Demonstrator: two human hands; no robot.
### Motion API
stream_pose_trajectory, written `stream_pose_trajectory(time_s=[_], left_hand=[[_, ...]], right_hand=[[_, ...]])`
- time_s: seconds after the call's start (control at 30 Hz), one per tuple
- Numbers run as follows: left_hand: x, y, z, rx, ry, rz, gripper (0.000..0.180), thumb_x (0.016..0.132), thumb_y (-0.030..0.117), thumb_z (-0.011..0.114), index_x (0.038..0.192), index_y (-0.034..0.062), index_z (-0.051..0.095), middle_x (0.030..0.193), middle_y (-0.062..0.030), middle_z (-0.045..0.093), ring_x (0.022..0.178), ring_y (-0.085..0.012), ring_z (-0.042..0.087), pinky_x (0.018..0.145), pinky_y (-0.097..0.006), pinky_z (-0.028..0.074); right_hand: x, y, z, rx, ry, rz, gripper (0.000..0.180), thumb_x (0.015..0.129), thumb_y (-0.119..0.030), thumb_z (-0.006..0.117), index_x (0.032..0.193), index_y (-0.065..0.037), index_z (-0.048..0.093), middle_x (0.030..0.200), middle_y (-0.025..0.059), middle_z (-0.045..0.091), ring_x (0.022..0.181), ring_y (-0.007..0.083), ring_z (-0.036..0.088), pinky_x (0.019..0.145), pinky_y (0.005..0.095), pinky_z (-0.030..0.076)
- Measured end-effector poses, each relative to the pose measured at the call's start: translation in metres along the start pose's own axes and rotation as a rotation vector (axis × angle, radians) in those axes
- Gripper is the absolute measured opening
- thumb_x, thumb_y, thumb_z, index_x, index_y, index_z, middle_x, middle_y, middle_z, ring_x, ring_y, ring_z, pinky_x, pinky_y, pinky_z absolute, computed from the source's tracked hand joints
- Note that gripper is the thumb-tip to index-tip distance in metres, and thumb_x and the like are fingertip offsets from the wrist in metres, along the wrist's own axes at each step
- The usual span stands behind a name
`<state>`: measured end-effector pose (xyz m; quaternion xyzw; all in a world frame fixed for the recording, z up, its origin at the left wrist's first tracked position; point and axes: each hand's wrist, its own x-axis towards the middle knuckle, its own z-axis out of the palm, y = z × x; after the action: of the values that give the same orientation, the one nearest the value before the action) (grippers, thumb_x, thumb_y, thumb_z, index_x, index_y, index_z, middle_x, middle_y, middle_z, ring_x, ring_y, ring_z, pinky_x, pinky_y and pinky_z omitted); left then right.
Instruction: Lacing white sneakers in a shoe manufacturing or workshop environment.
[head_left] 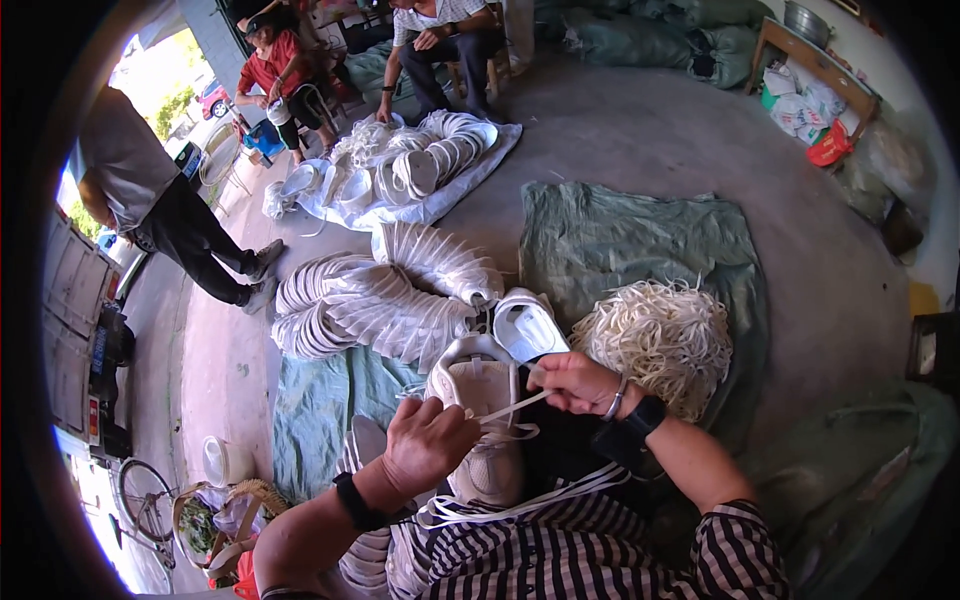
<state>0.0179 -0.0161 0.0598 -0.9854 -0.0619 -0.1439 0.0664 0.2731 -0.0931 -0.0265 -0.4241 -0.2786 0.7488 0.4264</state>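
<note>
A pale sneaker (488, 472) rests in front of me, its tongue and opening facing up, between my two hands. A white shoelace (517, 405) runs taut across it from one hand to the other. My left hand (430, 440) is closed in a fist on the lace at the shoe's left side. To the right of the shoe's opening, my right hand (580, 382) pinches the lace with its thumb and fingers. More loose white laces (570, 490) lie across my lap below the toe. The fingertips of my left hand are partly hidden.
A heap of white laces (655, 340) lies on a green sheet (640, 230) to the right. Nested rows of white shoe uppers (390, 300) stand ahead, beside a white shoe part (528, 325). Seated people (285, 75) work beyond another pile (400, 170); a person (170, 190) stands at left.
</note>
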Motion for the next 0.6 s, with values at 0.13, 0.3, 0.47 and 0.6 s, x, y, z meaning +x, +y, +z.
stream_pose_trajectory(time_s=[0.13,0.3,0.47,0.6], left_hand=[[-0.013,0.008,0.017,-0.110,0.148,-0.201,0.026,0.062,0.014,0.072,0.086,0.0168,0.064,0.071,0.0013,0.048,0.064,-0.0166,0.050,0.057,-0.031,0.036],[-0.024,0.016,0.055,-0.284,0.409,-0.394,0.030,0.058,0.006,0.073,0.086,0.0125,0.063,0.082,-0.0045,0.055,0.070,-0.0234,0.056,0.059,-0.034,0.046],[-0.036,0.020,0.060,-0.573,0.378,-0.444,0.019,0.069,-0.001,0.066,0.084,0.0061,0.057,0.087,-0.0127,0.053,0.072,-0.0252,0.057,0.062,-0.031,0.047],[-0.035,0.034,0.060,-0.634,0.356,-0.742,0.019,0.076,0.000,0.064,0.092,0.0037,0.054,0.085,-0.0098,0.050,0.066,-0.0200,0.052,0.059,-0.029,0.044]], right_hand=[[-0.011,0.008,-0.036,0.226,0.199,-0.127,0.013,0.090,-0.016,0.058,0.093,-0.003,0.058,0.056,-0.0049,0.042,0.040,-0.0004,0.035,0.031,0.0141,0.024],[-0.027,0.023,-0.060,0.201,0.246,-0.079,0.013,0.087,-0.016,0.061,0.094,-0.005,0.059,0.056,-0.0048,0.043,0.038,0.0008,0.032,0.032,0.0165,0.023],[-0.045,0.019,-0.100,0.392,0.587,-0.263,0.017,0.089,-0.020,0.056,0.091,-0.004,0.061,0.052,-0.0018,0.045,0.034,0.0073,0.038,0.033,0.0223,0.029],[-0.037,0.024,-0.065,-0.670,0.988,-0.336,0.022,0.090,-0.020,0.052,0.090,-0.003,0.065,0.063,0.0041,0.060,0.047,0.0140,0.060,0.042,0.0255,0.043]])
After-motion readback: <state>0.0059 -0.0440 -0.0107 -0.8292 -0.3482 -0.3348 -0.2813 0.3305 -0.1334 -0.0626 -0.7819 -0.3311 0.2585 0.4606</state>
